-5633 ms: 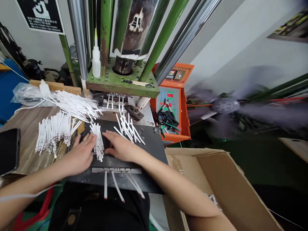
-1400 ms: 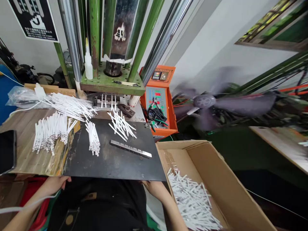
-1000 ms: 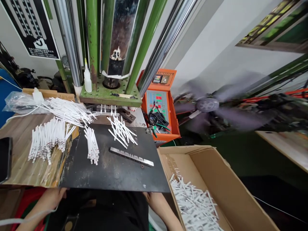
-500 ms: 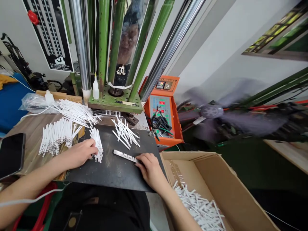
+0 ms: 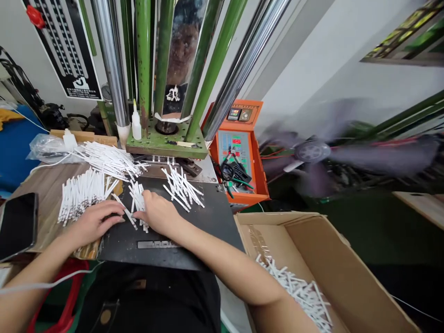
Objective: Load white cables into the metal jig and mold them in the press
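Small piles of white strips lie on the black work surface [image 5: 215, 222]. My right hand [image 5: 156, 210] is at the small middle pile [image 5: 137, 196], its fingers bent together against the strips; what they pinch is too small to make out. Just left of it, my left hand [image 5: 99, 219] has thumb and fingers apart, with nothing held between them. A loose white strip [image 5: 125, 212] lies slanted between the two hands. Near the front edge rests a slotted metal bar [image 5: 156, 244], its right end by my right forearm. Another small pile of strips [image 5: 182, 187] is behind my right hand.
A green press base [image 5: 166, 145] with a white bottle [image 5: 136, 125] stands behind. Larger strip piles [image 5: 81, 194] and a phone [image 5: 19, 224] lie left. At right are an orange control box [image 5: 258, 171], a carton [image 5: 277, 222] holding strips, and a spinning fan [image 5: 312, 151].
My right hand has left the metal bar and moved left to the middle pile. My left hand has drawn back left from that pile and opened. The bar now lies nearer the front edge.
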A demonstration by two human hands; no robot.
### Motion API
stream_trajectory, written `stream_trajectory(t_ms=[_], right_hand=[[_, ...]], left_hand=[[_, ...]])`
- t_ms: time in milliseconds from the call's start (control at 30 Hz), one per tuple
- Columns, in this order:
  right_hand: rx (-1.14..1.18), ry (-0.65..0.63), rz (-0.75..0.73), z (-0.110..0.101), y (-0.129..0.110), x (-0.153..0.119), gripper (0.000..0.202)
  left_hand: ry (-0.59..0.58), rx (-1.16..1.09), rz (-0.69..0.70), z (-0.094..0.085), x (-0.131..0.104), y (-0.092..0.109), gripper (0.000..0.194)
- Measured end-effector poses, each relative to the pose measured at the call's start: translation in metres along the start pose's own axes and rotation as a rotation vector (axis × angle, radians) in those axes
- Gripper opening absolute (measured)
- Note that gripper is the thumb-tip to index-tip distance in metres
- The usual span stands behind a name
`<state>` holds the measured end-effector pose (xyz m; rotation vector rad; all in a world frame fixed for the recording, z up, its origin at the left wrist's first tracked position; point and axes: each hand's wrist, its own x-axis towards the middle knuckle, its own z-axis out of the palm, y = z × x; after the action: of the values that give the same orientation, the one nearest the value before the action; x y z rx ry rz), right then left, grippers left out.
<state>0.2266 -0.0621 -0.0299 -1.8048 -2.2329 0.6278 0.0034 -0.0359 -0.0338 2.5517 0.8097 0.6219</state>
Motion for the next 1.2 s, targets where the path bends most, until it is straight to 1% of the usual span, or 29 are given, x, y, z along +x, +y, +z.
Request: stream_trajectory(t_ms=[67, 133, 167, 233, 267, 300, 333, 367, 433, 467, 533, 567, 633, 733, 767, 833, 867, 933, 1033, 1067, 1133, 1200], right_hand=[[-0.047, -0.089, 0.031, -0.001, -0.012, 0.020, 0.047], [-0.058, -0.157, 0.014, -0.008, -0.014, 0.026, 0.040], [-0.067, -0.160, -0.008, -0.014, -0.012, 0.025, 0.037], [-0.114, -0.120, -0.047, -0.026, -0.004, 0.017, 0.034], [-0.155, -0.105, -0.052, -0.032, 0.001, 0.011, 0.031], [-0.202, -0.103, -0.046, -0.036, 0.006, 0.005, 0.026], [-0.247, -0.115, -0.024, -0.038, 0.010, -0.001, 0.023], [-0.284, -0.137, 0.009, -0.038, 0.014, -0.006, 0.021], [-0.334, -0.161, 0.071, -0.034, 0.022, -0.017, 0.023], [-0.339, -0.139, 0.091, -0.032, 0.028, -0.022, 0.023], [-0.273, -0.048, 0.102, -0.027, 0.041, -0.036, 0.022], [-0.184, 0.004, 0.089, -0.026, 0.049, -0.045, 0.020], [0.123, 0.072, 0.049, -0.023, 0.066, -0.066, 0.018], [0.672, 0.043, 0.040, -0.013, 0.086, -0.097, 0.016], [0.803, 0.025, 0.063, -0.008, 0.090, -0.106, 0.015], [0.931, 0.019, 0.108, 0.003, 0.092, -0.117, 0.013], [0.934, 0.034, 0.118, 0.006, 0.092, -0.120, 0.013], [0.862, 0.076, 0.108, 0.009, 0.088, -0.122, 0.010], [0.703, 0.135, 0.031, 0.005, 0.082, -0.120, 0.007], [0.660, 0.156, -0.004, 0.002, 0.081, -0.119, 0.009], [0.599, 0.197, -0.072, 0.000, 0.079, -0.116, 0.012], [0.557, 0.221, -0.119, 0.001, 0.080, -0.113, 0.014]], left_hand=[[0.057, -0.023, -0.110, -0.001, -0.016, 0.007, 0.017], [0.158, -0.075, -0.272, 0.001, -0.030, 0.013, 0.024], [0.247, -0.118, -0.363, 0.002, -0.035, 0.015, 0.032], [0.439, -0.218, -0.526, 0.005, -0.040, 0.016, 0.045], [0.506, -0.272, -0.575, 0.006, -0.039, 0.016, 0.046], [0.538, -0.327, -0.598, 0.009, -0.036, 0.016, 0.044], [0.521, -0.382, -0.598, 0.012, -0.031, 0.018, 0.038], [0.463, -0.436, -0.580, 0.016, -0.025, 0.021, 0.031], [0.296, -0.522, -0.498, 0.027, -0.011, 0.030, 0.020], [0.208, -0.535, -0.444, 0.034, -0.003, 0.037, 0.017], [0.067, -0.510, -0.339, 0.048, 0.009, 0.050, 0.013], [0.019, -0.488, -0.293, 0.055, 0.014, 0.056, 0.013], [-0.066, -0.445, -0.231, 0.065, 0.022, 0.066, 0.014], [-0.150, -0.389, -0.184, 0.072, 0.028, 0.073, 0.012], [-0.163, -0.366, -0.173, 0.072, 0.030, 0.074, 0.011], [-0.194, -0.307, -0.153, 0.073, 0.034, 0.078, 0.010], [-0.217, -0.266, -0.149, 0.073, 0.036, 0.081, 0.008], [-0.274, -0.146, -0.150, 0.075, 0.041, 0.089, 0.005], [-0.359, 0.070, -0.156, 0.077, 0.047, 0.100, 0.010], [-0.389, 0.107, -0.153, 0.077, 0.048, 0.101, 0.011], [-0.456, 0.081, -0.127, 0.073, 0.050, 0.097, 0.019], [-0.476, 0.009, -0.078, 0.066, 0.053, 0.085, 0.028]])
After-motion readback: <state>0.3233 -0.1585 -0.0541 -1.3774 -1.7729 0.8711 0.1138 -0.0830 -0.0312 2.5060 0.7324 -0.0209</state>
